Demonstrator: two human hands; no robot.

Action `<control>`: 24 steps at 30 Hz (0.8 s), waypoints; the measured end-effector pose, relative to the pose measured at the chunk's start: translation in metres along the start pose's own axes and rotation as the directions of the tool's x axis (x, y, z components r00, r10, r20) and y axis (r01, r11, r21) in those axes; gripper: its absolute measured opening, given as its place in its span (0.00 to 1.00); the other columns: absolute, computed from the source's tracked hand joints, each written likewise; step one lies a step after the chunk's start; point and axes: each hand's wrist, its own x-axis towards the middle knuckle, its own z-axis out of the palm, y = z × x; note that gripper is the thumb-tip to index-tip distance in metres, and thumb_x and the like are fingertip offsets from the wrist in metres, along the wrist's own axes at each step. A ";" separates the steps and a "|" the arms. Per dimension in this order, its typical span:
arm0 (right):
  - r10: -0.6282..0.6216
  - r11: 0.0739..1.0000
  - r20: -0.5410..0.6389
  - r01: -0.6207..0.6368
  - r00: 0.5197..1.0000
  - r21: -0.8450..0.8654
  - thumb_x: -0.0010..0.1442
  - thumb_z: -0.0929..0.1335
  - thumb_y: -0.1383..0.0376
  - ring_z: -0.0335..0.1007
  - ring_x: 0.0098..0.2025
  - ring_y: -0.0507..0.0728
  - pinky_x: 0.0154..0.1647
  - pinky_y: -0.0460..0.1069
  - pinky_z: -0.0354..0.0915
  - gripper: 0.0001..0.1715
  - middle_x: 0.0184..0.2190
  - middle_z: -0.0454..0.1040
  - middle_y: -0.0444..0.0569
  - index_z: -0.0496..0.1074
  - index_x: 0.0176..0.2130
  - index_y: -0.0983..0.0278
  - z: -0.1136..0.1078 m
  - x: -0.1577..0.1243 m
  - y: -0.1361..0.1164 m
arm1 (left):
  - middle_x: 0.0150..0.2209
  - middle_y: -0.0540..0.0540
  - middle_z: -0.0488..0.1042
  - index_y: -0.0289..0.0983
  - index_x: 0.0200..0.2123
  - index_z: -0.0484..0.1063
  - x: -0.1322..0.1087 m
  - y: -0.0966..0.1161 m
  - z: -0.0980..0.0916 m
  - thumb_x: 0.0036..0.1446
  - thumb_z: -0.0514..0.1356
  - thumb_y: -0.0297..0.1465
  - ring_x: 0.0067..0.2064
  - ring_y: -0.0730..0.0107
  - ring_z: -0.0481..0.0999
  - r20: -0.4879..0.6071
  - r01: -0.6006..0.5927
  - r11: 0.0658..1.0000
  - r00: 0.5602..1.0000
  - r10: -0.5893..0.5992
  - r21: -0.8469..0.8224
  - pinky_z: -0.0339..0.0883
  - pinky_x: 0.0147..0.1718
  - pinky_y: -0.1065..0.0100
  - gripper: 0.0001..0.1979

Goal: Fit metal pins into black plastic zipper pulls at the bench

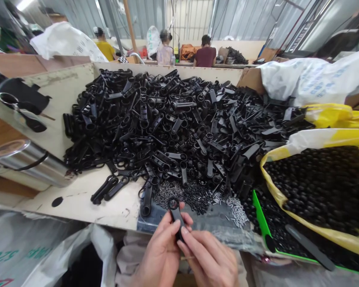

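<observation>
Both my hands meet at the bottom centre, pinching one black plastic handle-shaped part [175,211] with a ring at its far end. My left hand [161,255] grips it from the left with thumb and fingers closed. My right hand [209,259] pinches its near end from the right. Just beyond the part lie small heaps of tiny black springs [194,197] and silvery metal pins [237,209] on the table edge. A large pile of the same black plastic parts [173,123] covers the table behind.
A yellow bag of small black round pieces [323,187] sits at right over a green tray [259,215]. A steel flask [26,161] lies at left. White sacks [311,77] border the table. Three people sit at a far bench [167,50].
</observation>
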 end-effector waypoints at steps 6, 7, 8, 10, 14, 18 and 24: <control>0.097 0.992 0.163 -0.110 0.982 0.068 0.72 0.65 0.68 0.79 0.31 0.55 0.32 0.46 0.76 0.13 0.33 0.81 0.53 0.79 0.48 0.68 -0.005 0.003 -0.005 | 0.41 0.45 0.79 0.41 0.50 0.78 0.003 -0.011 -0.008 0.53 0.73 0.45 0.43 0.65 0.77 -0.094 -0.156 0.945 0.977 0.190 0.287 0.71 0.44 0.68 0.24; 0.166 0.973 0.216 -0.195 0.962 0.122 0.72 0.66 0.66 0.79 0.31 0.55 0.32 0.46 0.75 0.13 0.33 0.80 0.52 0.80 0.48 0.66 -0.009 0.005 -0.004 | 0.41 0.45 0.79 0.41 0.51 0.78 0.004 -0.011 -0.013 0.54 0.72 0.46 0.43 0.65 0.77 -0.087 -0.144 0.932 0.979 0.182 0.333 0.72 0.44 0.68 0.25; 0.256 0.939 0.257 -0.303 0.932 0.163 0.71 0.67 0.64 0.77 0.30 0.55 0.31 0.46 0.75 0.12 0.31 0.79 0.50 0.80 0.48 0.64 -0.013 0.007 -0.002 | 0.40 0.46 0.79 0.41 0.52 0.77 0.004 -0.010 -0.017 0.54 0.71 0.47 0.42 0.65 0.77 -0.066 -0.132 0.917 0.983 0.169 0.377 0.72 0.42 0.68 0.26; 0.473 0.813 0.296 -0.540 0.830 0.215 0.67 0.71 0.61 0.73 0.27 0.53 0.27 0.45 0.72 0.11 0.27 0.74 0.44 0.81 0.48 0.61 -0.019 0.013 0.003 | 0.33 0.47 0.76 0.39 0.53 0.77 0.003 -0.008 -0.022 0.57 0.69 0.49 0.35 0.66 0.76 0.013 -0.116 0.882 0.992 0.124 0.456 0.72 0.33 0.69 0.27; 0.608 0.353 0.566 -0.828 0.557 0.435 0.61 0.75 0.54 0.71 0.23 0.50 0.23 0.45 0.68 0.21 0.31 0.70 0.41 0.76 0.49 0.62 -0.019 0.023 0.012 | 0.24 0.51 0.71 0.37 0.53 0.77 -0.008 -0.006 -0.022 0.59 0.67 0.50 0.22 0.75 0.64 0.121 -0.105 0.808 0.992 0.042 0.579 0.59 0.20 0.74 0.27; 0.463 0.237 0.690 -0.828 0.557 0.509 0.64 0.71 0.54 0.72 0.23 0.49 0.22 0.44 0.66 0.17 0.32 0.67 0.42 0.73 0.32 0.64 -0.010 0.023 0.007 | 0.23 0.50 0.72 0.43 0.54 0.79 -0.029 -0.008 -0.024 0.59 0.67 0.45 0.25 0.69 0.66 0.098 -0.231 0.663 0.968 0.232 0.712 0.62 0.27 0.70 0.23; 0.328 0.718 0.612 -0.611 0.720 0.333 0.64 0.73 0.62 0.70 0.32 0.53 0.32 0.47 0.68 0.18 0.33 0.72 0.42 0.76 0.53 0.58 0.013 0.025 0.009 | 0.28 0.47 0.78 0.44 0.47 0.79 -0.030 0.065 -0.060 0.68 0.57 0.43 0.29 0.62 0.72 0.171 -0.322 0.132 0.756 0.632 0.938 0.64 0.32 0.65 0.15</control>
